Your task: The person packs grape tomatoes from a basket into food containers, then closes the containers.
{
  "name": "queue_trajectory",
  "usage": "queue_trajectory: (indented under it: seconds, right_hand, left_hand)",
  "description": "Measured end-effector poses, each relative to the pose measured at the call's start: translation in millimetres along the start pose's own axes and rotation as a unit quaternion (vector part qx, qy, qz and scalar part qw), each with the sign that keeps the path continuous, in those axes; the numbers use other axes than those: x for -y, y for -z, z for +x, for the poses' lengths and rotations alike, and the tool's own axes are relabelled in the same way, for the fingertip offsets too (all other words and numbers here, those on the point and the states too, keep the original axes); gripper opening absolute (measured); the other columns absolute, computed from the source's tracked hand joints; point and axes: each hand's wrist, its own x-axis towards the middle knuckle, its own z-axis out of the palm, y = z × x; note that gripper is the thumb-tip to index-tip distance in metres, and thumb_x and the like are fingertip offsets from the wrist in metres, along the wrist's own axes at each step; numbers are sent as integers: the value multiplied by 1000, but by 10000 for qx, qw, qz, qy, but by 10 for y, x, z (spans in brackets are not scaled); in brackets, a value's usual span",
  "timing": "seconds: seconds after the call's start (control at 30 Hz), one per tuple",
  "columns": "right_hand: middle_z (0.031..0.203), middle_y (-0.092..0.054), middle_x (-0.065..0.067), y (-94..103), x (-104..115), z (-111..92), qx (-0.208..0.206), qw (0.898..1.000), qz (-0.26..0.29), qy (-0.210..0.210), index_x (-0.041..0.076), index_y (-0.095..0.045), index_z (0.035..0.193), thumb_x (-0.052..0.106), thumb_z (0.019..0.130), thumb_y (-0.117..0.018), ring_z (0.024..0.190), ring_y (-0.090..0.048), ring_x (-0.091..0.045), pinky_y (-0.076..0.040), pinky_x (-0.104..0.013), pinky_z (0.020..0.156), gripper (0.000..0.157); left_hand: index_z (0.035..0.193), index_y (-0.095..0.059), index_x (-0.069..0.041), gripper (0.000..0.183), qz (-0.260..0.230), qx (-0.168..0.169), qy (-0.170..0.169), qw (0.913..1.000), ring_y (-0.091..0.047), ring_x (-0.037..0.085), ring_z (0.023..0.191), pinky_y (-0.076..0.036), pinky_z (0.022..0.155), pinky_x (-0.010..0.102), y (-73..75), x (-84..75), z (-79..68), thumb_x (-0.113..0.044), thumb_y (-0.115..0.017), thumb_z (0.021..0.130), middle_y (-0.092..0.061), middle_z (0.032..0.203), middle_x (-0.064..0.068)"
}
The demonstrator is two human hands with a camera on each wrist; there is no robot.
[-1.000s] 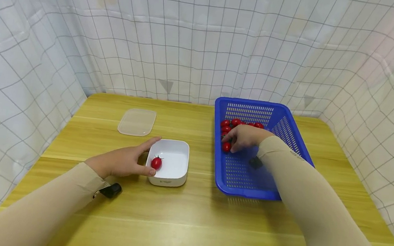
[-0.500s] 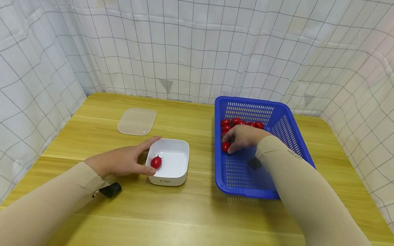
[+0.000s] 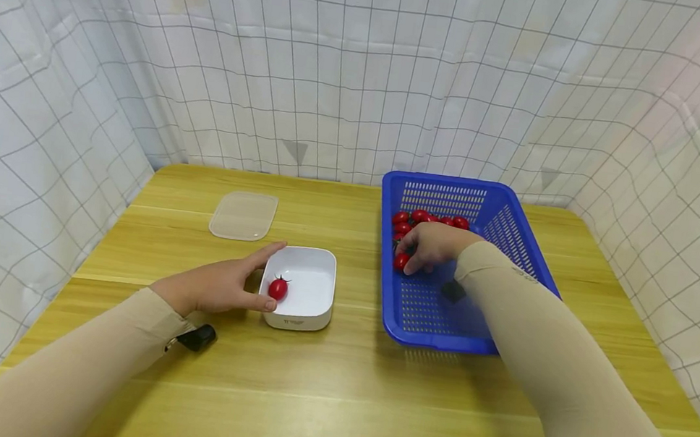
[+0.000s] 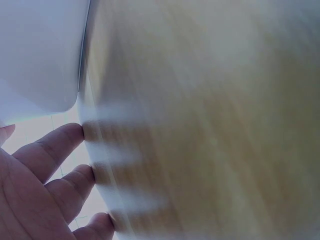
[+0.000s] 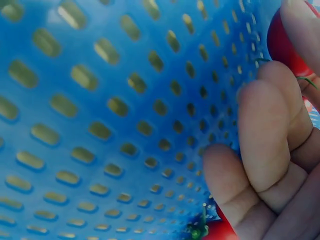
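My left hand (image 3: 220,286) holds the left side of a square white container (image 3: 313,283), thumb at the near rim and forefinger at the far corner. In the left wrist view the other fingers rest on the tabletop beside the container wall (image 4: 42,55). One red cherry tomato (image 3: 278,289) with a green stem lies inside, at the left. My right hand (image 3: 438,244) reaches into a blue basket (image 3: 384,288) and pinches another cherry tomato (image 3: 401,262) between thumb and fingers. Close up, that tomato (image 5: 281,42) is partly covered by the thumb; the remaining fingers curl near the basket floor.
More cherry tomatoes (image 3: 419,215) gather at the basket's far left, partly behind the right hand. A translucent square lid (image 3: 244,216) lies flat on the wooden table (image 3: 301,402) behind the left hand. White grid-patterned curtains (image 3: 364,104) enclose the back and sides.
My right hand's fingertips have moved slightly left and closed around the tomato at the basket's left side. The left hand and the container stay in place.
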Motion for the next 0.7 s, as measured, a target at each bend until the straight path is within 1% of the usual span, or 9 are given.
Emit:
queue_trajectory:
  seconds: [0.1, 0.2, 0.3, 0.37, 0.43, 0.53, 0.7]
  right_hand:
    - [100, -74, -3, 15, 9, -21, -25, 10000, 34, -25, 14, -76, 124, 18, 91, -83, 75, -70, -17, -61, -28, 72, 33]
    - [111, -72, -8, 41, 19, -48, -72, 9999, 120, -90, 13, -76, 126, 19, 92, -83, 81, -71, -18, -63, -30, 76, 35]
    - [119, -70, -11, 74, 24, -84, -129, 9996, 223, -94, 11, -75, 127, 18, 92, -82, 84, -72, -19, -64, -32, 77, 37]
    - [119, -69, -12, 99, 25, -111, -164, 9996, 227, -51, 10, -74, 127, 17, 91, -82, 83, -72, -19, -64, -32, 76, 38]
    - [115, -70, -12, 121, 20, -131, -188, 9996, 205, 30, 9, -74, 127, 16, 91, -82, 79, -72, -18, -64, -31, 74, 38]
    - [111, -71, -9, 156, 10, -160, -268, 9994, 198, 50, 10, -74, 127, 19, 90, -82, 75, -71, -18, -63, -31, 72, 38]
    - [104, -72, -6, 242, 25, -226, -502, 9977, 450, -1, 11, -74, 125, 21, 92, -82, 74, -72, -19, -63, -32, 72, 35]
  left_hand:
    - [171, -7, -19, 112, -24, -3, 2, 10000, -41, 43, 151, -31, 124, 65, -1, -1, -3, -54, -77, 91, -41, 165, 19]
    - [171, -6, -20, 112, -79, 5, 37, 10000, -40, 41, 151, -30, 124, 64, 3, -8, -8, -54, -78, 91, -40, 166, 17]
    - [171, -6, -20, 112, -82, 14, 31, 10000, -40, 41, 151, -30, 124, 65, 3, -21, -22, -54, -77, 91, -41, 165, 18]
    - [171, -6, -21, 112, -80, 13, 45, 10000, -41, 41, 151, -30, 124, 64, 3, -28, -30, -54, -77, 92, -41, 165, 17]
    - [171, -6, -20, 111, -90, 12, 52, 9999, -41, 41, 151, -30, 124, 64, 3, -33, -36, -52, -77, 92, -40, 166, 17]
    - [171, -6, -20, 111, -91, 15, 59, 9999, -41, 41, 151, -30, 124, 64, 0, -41, -43, -51, -78, 92, -40, 166, 17]
    - [171, -6, -20, 111, -110, 25, 70, 9999, -40, 41, 151, -30, 124, 64, -5, -52, -44, -52, -78, 92, -39, 167, 16]
